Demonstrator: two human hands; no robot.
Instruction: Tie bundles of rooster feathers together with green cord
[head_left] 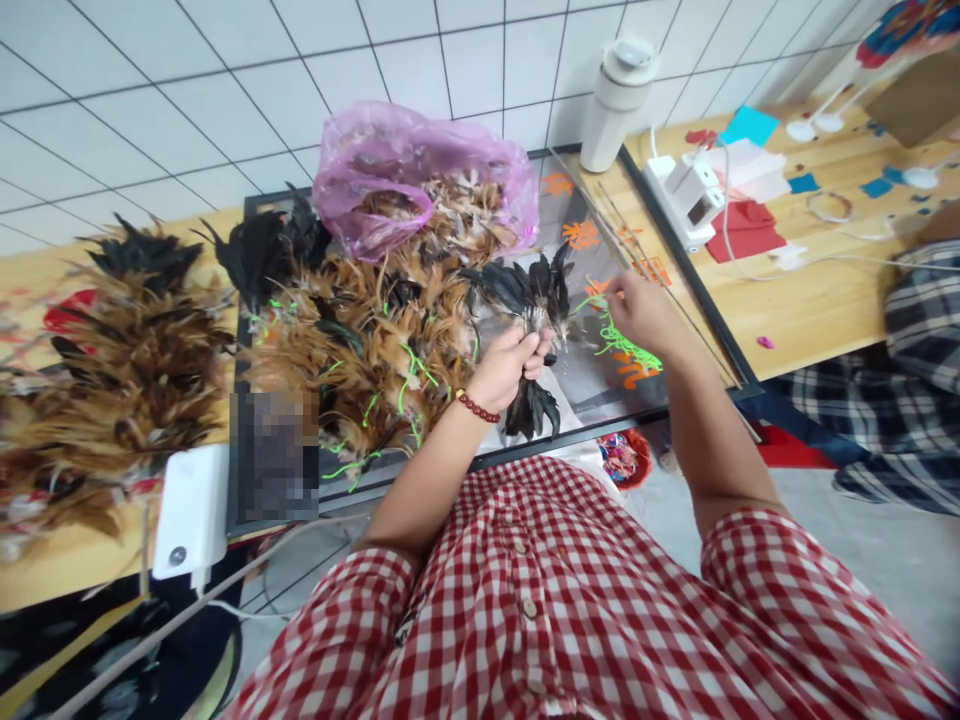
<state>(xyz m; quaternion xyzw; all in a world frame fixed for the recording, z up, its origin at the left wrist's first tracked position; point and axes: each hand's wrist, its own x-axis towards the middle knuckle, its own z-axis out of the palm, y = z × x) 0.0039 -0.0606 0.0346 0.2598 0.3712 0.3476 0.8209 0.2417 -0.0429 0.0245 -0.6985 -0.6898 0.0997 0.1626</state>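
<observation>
My left hand (517,360), with a beaded bracelet on its wrist, is closed round a bunch of black feathers (531,283). Their pale quills gather at my fingers, and more dark feathers (532,408) show below the hand. To the right, my right hand (636,308) is pinched at the end of a bright green string (591,302). A loose heap of green strings (630,350) lies just under that hand. Brown feather bundles (405,330), some tied with green string, cover the board left of my left hand.
A purple plastic bag (360,200) of brown feathers stands by the tiled wall. Thin sticks (637,250) lie at right, near a white bottle (616,105) and a power strip (679,200). A white power bank (191,510) sits at left. Another person's plaid sleeve (919,310) shows at right.
</observation>
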